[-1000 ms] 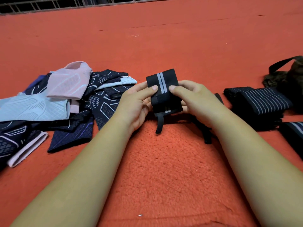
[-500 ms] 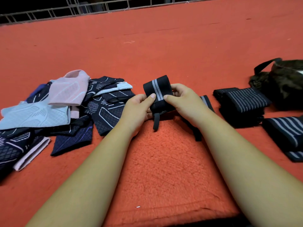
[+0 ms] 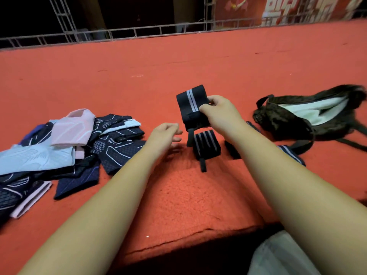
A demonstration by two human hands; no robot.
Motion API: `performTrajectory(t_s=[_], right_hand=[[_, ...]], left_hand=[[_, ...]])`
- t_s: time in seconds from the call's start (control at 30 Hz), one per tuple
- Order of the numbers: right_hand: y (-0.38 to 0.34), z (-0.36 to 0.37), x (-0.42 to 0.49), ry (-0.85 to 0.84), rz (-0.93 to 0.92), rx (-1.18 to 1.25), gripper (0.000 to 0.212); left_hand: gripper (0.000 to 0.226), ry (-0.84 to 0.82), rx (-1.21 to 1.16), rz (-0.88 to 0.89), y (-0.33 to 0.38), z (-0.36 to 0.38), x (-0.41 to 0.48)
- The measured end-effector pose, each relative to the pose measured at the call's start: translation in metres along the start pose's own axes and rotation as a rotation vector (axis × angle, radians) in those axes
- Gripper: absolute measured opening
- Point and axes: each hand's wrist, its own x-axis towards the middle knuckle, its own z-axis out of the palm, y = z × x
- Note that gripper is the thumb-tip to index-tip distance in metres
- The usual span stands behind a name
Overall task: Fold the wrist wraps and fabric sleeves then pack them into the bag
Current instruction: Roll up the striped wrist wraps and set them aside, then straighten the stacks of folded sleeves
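Wrist wrap [image 3: 191,108] held up, bag [image 3: 288,118] to its right.
Right hand [image 3: 220,114] pinches it with curled fingers [image 3: 205,108], nearer the bag; left hand [image 3: 164,135] loose, empty.

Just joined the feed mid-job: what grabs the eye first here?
The right hand holds a folded black wrist wrap with grey stripes at centre, the left hand open beside it. A dark bag lies open at right; a pile of fabric sleeves sits at left on the red carpet.
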Motion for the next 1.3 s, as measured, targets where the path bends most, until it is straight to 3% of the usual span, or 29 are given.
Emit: performTrajectory(t_s=[0.03, 0.13, 0.2, 0.3, 0.37, 0.47, 0.6, 0.77, 0.9, 1.03, 1.17, 1.3], right_hand=[[-0.002, -0.011, 0.001, 0.011, 0.016, 0.038, 0.029], [-0.005, -0.043, 0.009, 0.05, 0.04, 0.063, 0.028], [-0.004, -0.063, 0.016, 0.075, 0.062, 0.099, 0.026], [0.006, -0.085, 0.029, 0.101, 0.103, 0.106, 0.023], [0.014, -0.095, 0.038, 0.107, 0.137, 0.096, 0.022], [0.029, -0.107, 0.054, 0.101, 0.184, 0.105, 0.021], [0.05, -0.116, 0.077, 0.112, 0.227, 0.115, 0.018], [0.065, -0.122, 0.103, 0.122, 0.267, 0.025, 0.022], [0.086, -0.122, 0.133, 0.104, 0.36, -0.138, 0.023], [0.113, -0.117, 0.16, 0.089, 0.429, -0.247, 0.014], [0.116, -0.106, 0.157, 0.025, 0.455, -0.34, 0.022], [0.114, -0.105, 0.152, 0.066, 0.491, -0.47, 0.035]], left_hand=[[0.043, -0.011, 0.129, 0.015, -0.002, 0.005, 0.003], [0.081, -0.133, 0.456, 0.008, 0.002, 0.021, 0.01], [0.087, -0.185, 0.575, 0.001, 0.007, 0.029, 0.014], [0.048, -0.307, 0.634, -0.006, 0.007, 0.035, 0.023], [0.023, -0.376, 0.518, -0.054, 0.009, 0.036, 0.026], [0.021, -0.401, 0.304, -0.105, 0.016, 0.039, 0.037], [0.027, -0.314, 0.001, -0.118, 0.029, 0.05, 0.06], [0.024, -0.134, -0.104, -0.128, 0.036, 0.078, 0.103], [0.021, -0.043, -0.055, -0.157, 0.024, 0.105, 0.139], [0.024, 0.005, 0.159, -0.066, 0.006, 0.127, 0.168], [0.034, 0.074, 0.621, 0.108, 0.012, 0.141, 0.162], [0.04, 0.14, 0.792, 0.171, 0.013, 0.142, 0.152]])
